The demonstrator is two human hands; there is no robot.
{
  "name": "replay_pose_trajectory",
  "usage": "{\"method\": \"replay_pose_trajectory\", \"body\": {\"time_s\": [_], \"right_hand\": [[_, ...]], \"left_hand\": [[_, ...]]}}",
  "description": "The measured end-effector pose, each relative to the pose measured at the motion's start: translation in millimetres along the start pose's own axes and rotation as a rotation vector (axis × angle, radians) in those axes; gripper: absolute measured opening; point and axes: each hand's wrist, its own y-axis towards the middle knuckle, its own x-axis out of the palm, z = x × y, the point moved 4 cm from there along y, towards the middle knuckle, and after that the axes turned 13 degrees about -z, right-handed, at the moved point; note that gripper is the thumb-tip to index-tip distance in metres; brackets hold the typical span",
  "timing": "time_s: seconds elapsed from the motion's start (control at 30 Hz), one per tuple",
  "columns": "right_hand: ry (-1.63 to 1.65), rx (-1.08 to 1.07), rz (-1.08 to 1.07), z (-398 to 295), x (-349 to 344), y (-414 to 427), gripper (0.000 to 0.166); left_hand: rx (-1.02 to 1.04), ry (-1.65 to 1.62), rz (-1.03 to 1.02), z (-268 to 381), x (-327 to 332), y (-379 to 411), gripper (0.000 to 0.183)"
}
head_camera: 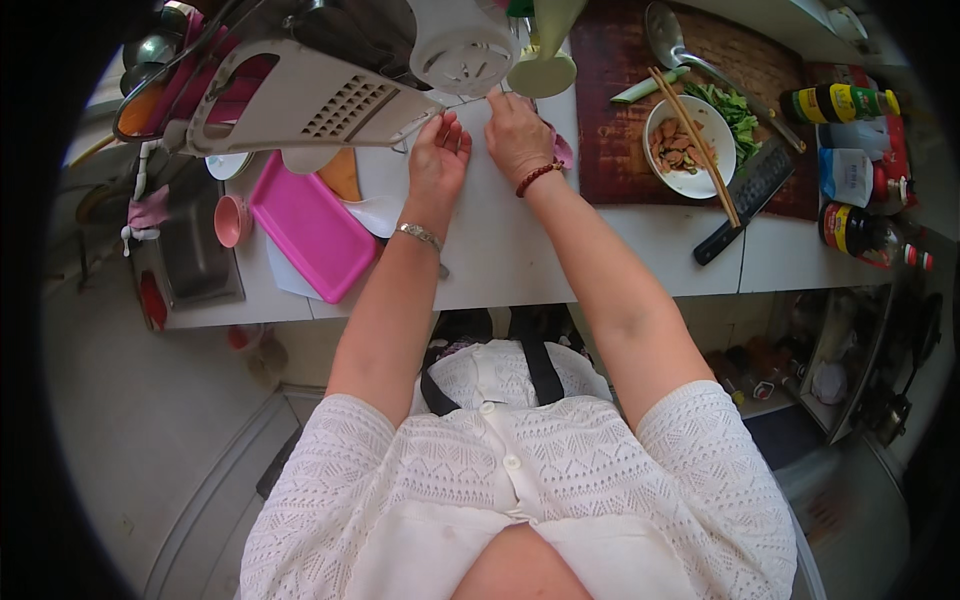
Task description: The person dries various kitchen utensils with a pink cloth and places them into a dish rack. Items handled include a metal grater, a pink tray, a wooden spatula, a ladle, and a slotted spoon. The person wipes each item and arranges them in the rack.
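My left hand is turned palm up with its fingers loosely curled, and nothing shows in it. Its fingertips come close to the end of a white plastic grater; whether they touch it I cannot tell. My right hand rests back-up over the white tiled counter, its fingertips reaching under a white slotted utensil holder. A pink cloth lies against the right side of that hand. What the right fingers grip, if anything, is hidden.
A pink tray, a pink cup and a steel sink are on the left. The wooden cutting board bears a bowl of sliced food, chopsticks, a cleaver and a ladle. Bottles stand right.
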Motion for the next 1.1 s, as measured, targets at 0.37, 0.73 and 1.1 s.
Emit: {"method": "replay_pose_trajectory", "body": {"time_s": [0.37, 0.73, 1.1], "right_hand": [[0.041, -0.029, -0.009, -1, 0, 0, 0.042], [-0.156, -0.083, 0.026, 1, -31, -77, 0.043], [0.469, 0.154, 0.257, 0, -73, -49, 0.013]], "left_hand": [[0.015, -0.051, 0.019, 16, -13, 3, 0.016], [0.020, 0.078, 0.006, 19, -3, -4, 0.013], [-0.036, 0.332, -0.244, 1, -22, 20, 0.022]]}}
